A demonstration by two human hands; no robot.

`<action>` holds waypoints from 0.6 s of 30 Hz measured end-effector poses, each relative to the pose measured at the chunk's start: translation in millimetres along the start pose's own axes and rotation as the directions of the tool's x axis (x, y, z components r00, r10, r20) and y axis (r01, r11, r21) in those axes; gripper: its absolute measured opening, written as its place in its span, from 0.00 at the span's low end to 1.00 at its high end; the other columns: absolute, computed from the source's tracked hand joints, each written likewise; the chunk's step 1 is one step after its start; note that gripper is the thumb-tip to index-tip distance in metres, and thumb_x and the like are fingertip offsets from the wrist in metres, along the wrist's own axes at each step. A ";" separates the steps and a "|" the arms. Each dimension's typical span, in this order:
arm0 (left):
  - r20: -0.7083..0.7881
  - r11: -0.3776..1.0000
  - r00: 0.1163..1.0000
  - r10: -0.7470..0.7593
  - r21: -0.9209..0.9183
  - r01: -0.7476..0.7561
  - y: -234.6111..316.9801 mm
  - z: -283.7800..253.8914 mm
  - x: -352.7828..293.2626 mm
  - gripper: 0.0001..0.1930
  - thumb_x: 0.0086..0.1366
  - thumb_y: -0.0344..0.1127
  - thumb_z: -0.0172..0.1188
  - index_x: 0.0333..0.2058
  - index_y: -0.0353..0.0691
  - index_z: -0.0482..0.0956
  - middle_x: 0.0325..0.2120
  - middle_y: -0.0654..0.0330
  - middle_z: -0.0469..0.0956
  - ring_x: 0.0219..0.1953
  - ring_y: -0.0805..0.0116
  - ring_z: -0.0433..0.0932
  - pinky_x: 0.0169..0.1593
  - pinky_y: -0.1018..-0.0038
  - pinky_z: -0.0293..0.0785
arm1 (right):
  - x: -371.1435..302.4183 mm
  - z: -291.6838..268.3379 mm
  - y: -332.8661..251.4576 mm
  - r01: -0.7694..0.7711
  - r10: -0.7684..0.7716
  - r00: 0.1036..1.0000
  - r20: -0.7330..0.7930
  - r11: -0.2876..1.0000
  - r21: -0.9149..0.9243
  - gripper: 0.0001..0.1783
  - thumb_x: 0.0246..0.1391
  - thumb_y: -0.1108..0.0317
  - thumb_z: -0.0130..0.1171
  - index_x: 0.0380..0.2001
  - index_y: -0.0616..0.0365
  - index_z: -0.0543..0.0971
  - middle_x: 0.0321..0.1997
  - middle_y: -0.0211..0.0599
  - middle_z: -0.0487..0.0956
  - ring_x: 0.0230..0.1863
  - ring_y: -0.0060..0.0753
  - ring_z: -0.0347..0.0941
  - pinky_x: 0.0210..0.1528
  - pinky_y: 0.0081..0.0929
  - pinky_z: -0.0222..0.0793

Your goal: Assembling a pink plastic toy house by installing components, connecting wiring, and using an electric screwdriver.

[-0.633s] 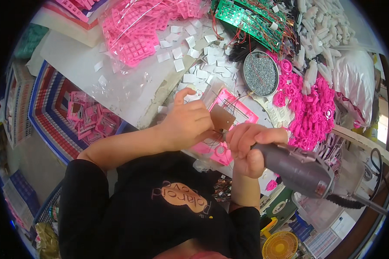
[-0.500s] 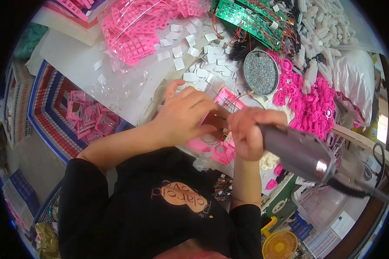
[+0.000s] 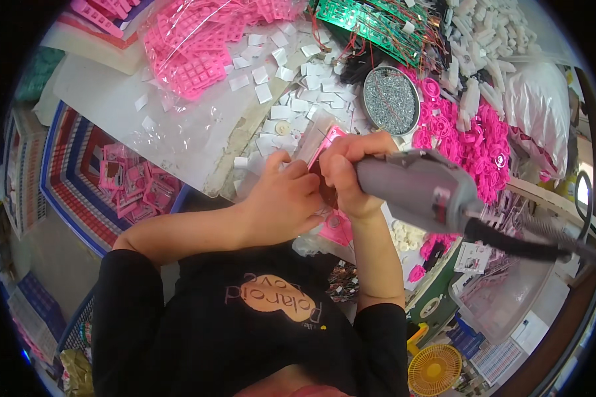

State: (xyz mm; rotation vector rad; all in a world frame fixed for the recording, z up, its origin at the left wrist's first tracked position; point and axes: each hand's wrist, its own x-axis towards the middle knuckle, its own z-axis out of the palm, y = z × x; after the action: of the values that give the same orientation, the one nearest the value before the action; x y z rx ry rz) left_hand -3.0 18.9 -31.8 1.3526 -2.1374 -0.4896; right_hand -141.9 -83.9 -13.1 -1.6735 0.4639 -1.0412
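My right hand [image 3: 356, 180] is wrapped round a grey electric screwdriver [image 3: 420, 188], which lies tilted, its cord end out to the right. Its tip is hidden behind my fingers, over a pink plastic casing [image 3: 338, 229]. A brown circuit board [image 3: 327, 193] shows inside the casing between my hands. My left hand [image 3: 279, 198] grips the casing from the left, fingers bent against its edge. Just beyond stands a round metal dish of small screws [image 3: 391, 99]. White paper squares [image 3: 311, 99] lie scattered near my left hand, with a small cream round part [image 3: 283, 128] among them.
Pink keypad frames in a clear bag [image 3: 192, 59] lie far left, green circuit boards [image 3: 371, 30] at the back. Magenta parts [image 3: 460, 132] and white plastic pieces [image 3: 483, 46] are heaped to the right. A striped bin [image 3: 79, 178] holds pink casings; a yellow fan [image 3: 434, 369] stands lower right.
My right hand and the screwdriver have moved left, closer to my left hand. My left hand has shifted slightly down on the casing. The view has shifted a little.
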 end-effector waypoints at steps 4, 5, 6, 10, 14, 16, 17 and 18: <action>0.051 0.990 0.999 -0.010 -0.137 0.017 3.8 1.5 4.6 0.08 0.52 0.39 0.70 0.30 0.48 0.81 0.34 0.63 0.76 0.46 0.63 0.72 0.54 0.52 0.57 | 5.0 -13.6 -2.2 -0.003 0.022 0.994 -0.106 0.984 0.176 0.17 0.58 0.76 0.61 0.45 0.60 0.65 0.21 0.35 0.71 0.17 0.25 0.65 0.20 0.29 0.66; 0.054 0.972 0.998 -0.031 -0.232 0.042 3.3 -4.3 5.5 0.07 0.53 0.37 0.70 0.30 0.48 0.81 0.34 0.63 0.76 0.45 0.62 0.72 0.54 0.52 0.57 | 7.5 -19.0 -8.3 -0.014 0.056 0.987 -0.151 0.964 0.267 0.18 0.57 0.76 0.61 0.47 0.61 0.66 0.22 0.35 0.71 0.18 0.25 0.66 0.21 0.30 0.67; 0.020 0.943 0.998 -0.067 -0.326 0.070 -2.4 -12.2 4.7 0.06 0.53 0.32 0.69 0.29 0.44 0.79 0.33 0.62 0.76 0.43 0.62 0.73 0.52 0.55 0.61 | 8.2 -27.9 -15.4 0.015 0.039 0.983 -0.180 0.958 0.287 0.22 0.57 0.76 0.61 0.51 0.62 0.65 0.25 0.35 0.73 0.21 0.27 0.68 0.25 0.31 0.69; -0.092 0.808 0.923 -0.373 -0.521 0.275 -34.8 -23.8 -11.5 0.10 0.52 0.26 0.67 0.33 0.40 0.78 0.33 0.58 0.75 0.40 0.61 0.73 0.46 0.63 0.66 | 10.6 -61.4 -51.4 0.009 0.020 0.939 -0.343 0.997 0.082 0.37 0.54 0.78 0.64 0.64 0.63 0.59 0.34 0.39 0.78 0.34 0.28 0.75 0.42 0.28 0.72; -0.437 0.937 0.833 -0.340 -0.229 0.263 -30.9 -28.6 -18.6 0.15 0.51 0.25 0.67 0.39 0.39 0.77 0.35 0.55 0.75 0.39 0.59 0.74 0.44 0.64 0.67 | -30.2 -74.9 -64.1 -0.229 0.093 0.880 -0.466 0.943 -0.244 0.53 0.51 0.75 0.69 0.74 0.60 0.48 0.64 0.49 0.68 0.63 0.39 0.66 0.63 0.40 0.63; -0.316 0.986 0.934 -0.168 -0.077 0.151 -4.8 -25.3 -26.3 0.17 0.50 0.27 0.69 0.41 0.41 0.79 0.37 0.55 0.76 0.41 0.55 0.74 0.45 0.61 0.68 | -55.0 -74.1 -63.4 -0.333 0.091 0.849 -0.521 0.856 -0.395 0.55 0.51 0.70 0.70 0.75 0.59 0.47 0.74 0.46 0.55 0.74 0.43 0.52 0.68 0.46 0.58; -0.086 0.985 0.996 -0.035 -0.172 0.019 4.9 -22.3 -22.9 0.18 0.50 0.31 0.72 0.42 0.43 0.80 0.37 0.56 0.76 0.43 0.54 0.74 0.47 0.61 0.67 | -67.5 -73.4 -60.8 -0.336 0.061 0.852 -0.520 0.826 -0.453 0.54 0.51 0.70 0.69 0.74 0.59 0.48 0.74 0.47 0.56 0.74 0.43 0.52 0.68 0.47 0.58; 0.102 0.989 0.994 0.033 -0.147 -0.017 17.8 -17.8 -16.0 0.18 0.51 0.34 0.72 0.42 0.43 0.80 0.38 0.57 0.76 0.44 0.57 0.73 0.48 0.63 0.66 | -77.6 -73.9 -57.1 -0.331 0.028 0.857 -0.515 0.796 -0.506 0.53 0.51 0.70 0.68 0.74 0.59 0.49 0.74 0.47 0.56 0.74 0.44 0.53 0.68 0.47 0.58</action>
State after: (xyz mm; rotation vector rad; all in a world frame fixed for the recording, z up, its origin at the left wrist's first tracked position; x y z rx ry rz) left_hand 1.1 40.7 -12.0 1.2420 -2.1526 -0.7067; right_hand -255.3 -48.5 11.8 -1.8202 1.3798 -1.2484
